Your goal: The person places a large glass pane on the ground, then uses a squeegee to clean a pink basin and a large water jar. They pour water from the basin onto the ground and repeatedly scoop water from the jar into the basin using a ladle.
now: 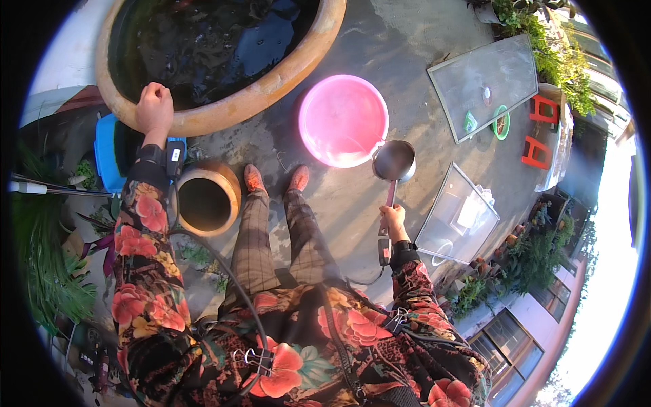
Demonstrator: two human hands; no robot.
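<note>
My right hand (395, 220) grips the long handle of a metal water ladle (393, 161). The ladle's bowl is at the near right rim of a round pink plastic basin (343, 120) on the ground, and a thin stream of water runs from its lip into the basin. My left hand (154, 109) is curled into a fist over the thick rim of a large glazed earthenware vat (259, 99). Dark water (213, 56) fills the vat. Whether that fist touches the rim I cannot tell.
A smaller clay jar (235, 196) stands by my left shoe (254, 178), with a blue plastic tub (106, 155) behind it. Two framed mesh screens (501, 76) lie to the right, near red stools (543, 109) and a green bowl (501, 123). Cables run along both sleeves.
</note>
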